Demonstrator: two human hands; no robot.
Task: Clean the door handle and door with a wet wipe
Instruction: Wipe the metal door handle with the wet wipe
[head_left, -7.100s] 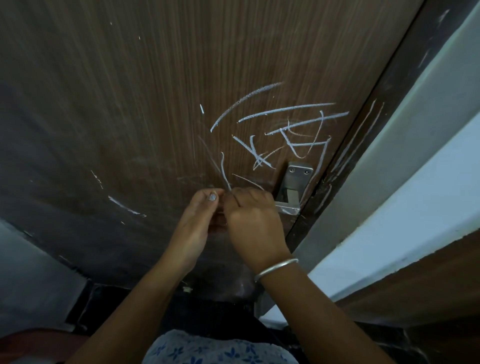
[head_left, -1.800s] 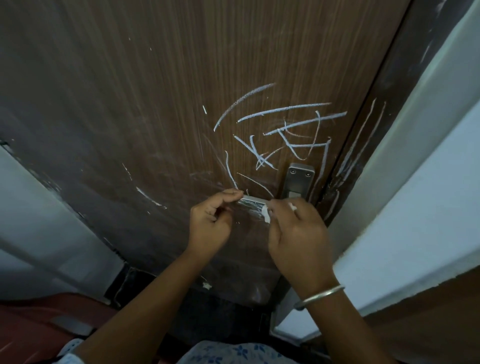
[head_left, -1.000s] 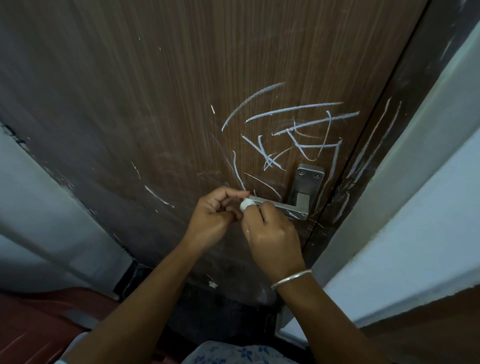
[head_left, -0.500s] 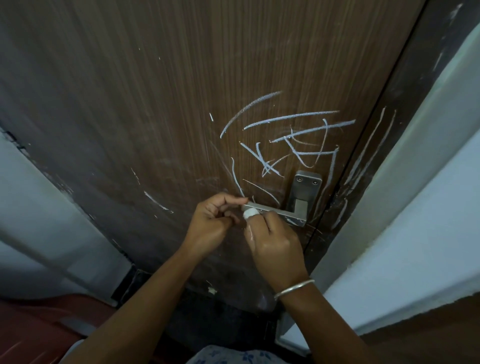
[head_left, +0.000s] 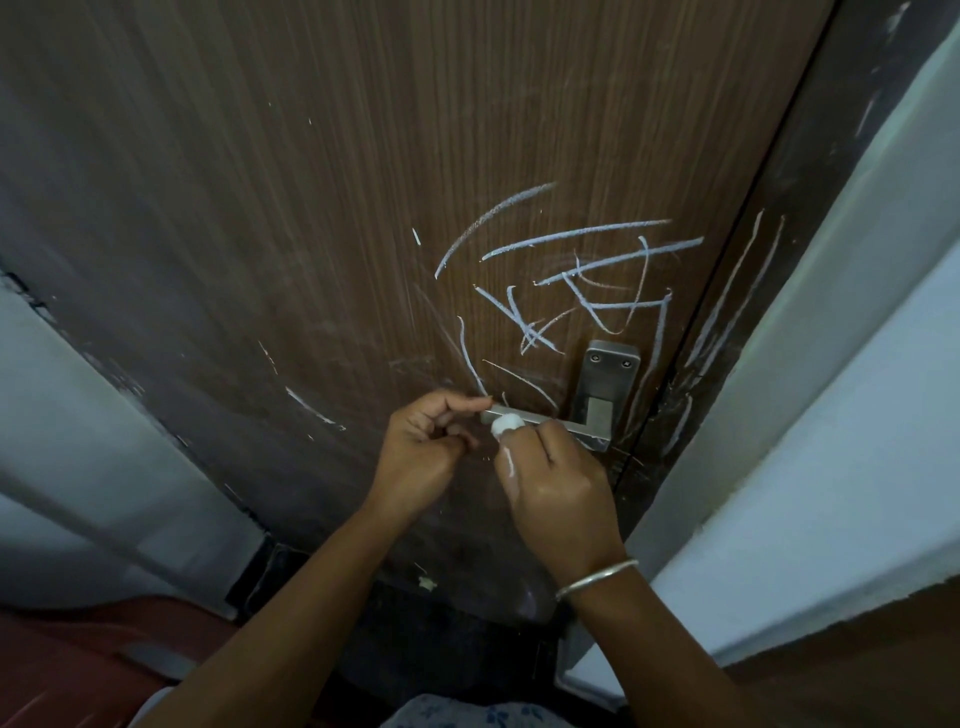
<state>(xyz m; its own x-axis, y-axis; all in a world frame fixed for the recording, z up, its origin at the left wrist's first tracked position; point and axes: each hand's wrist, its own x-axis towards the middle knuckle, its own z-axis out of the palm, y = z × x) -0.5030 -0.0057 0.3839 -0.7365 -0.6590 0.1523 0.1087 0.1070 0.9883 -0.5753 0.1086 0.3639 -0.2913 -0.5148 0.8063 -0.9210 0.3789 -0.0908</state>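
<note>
White, soft wet wipe (head_left: 503, 425) bunched in right hand (head_left: 558, 480) fingers against stiff door handle (head_left: 540, 419); left hand (head_left: 423, 449) fingertip steadies its tip, holding nothing.

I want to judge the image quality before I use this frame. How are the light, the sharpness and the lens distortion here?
Head view: dim, soft light with no hard shadows or glare; the door darkens toward the left and bottom. Head view: the chalk marks, handle, wipe, left hand and right hand look fairly sharp. Head view: wide-angle bending curves the door frame at the edges.
</note>
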